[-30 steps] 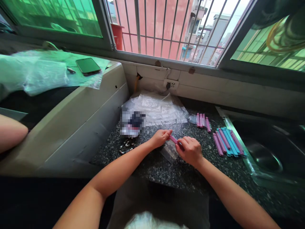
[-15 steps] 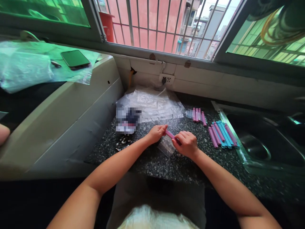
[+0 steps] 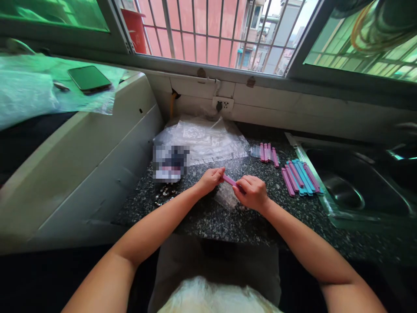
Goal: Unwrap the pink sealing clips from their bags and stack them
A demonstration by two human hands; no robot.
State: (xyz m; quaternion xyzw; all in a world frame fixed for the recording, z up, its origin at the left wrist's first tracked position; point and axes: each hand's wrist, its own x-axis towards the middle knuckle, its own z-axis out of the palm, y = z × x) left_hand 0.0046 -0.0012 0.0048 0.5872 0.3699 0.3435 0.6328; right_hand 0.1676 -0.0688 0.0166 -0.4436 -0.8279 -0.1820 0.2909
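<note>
Where fingers cover the pink stick (image 3: pixel 230 180), its ends seem hidden.

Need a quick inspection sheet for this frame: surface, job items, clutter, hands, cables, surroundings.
Surface: speckled dark countertop.
Job's things: pink stick held at both ends; small clear bag under it.
Clutter: pile of pink and blue sticks; four pink sticks; stack of clear bags; small metal bits; phone on plastic at left.
Hands: left hand and right hand both grip the stick.
Cables: nothing seen.
Surroundings: barred window; wall socket; sink at right.
</note>
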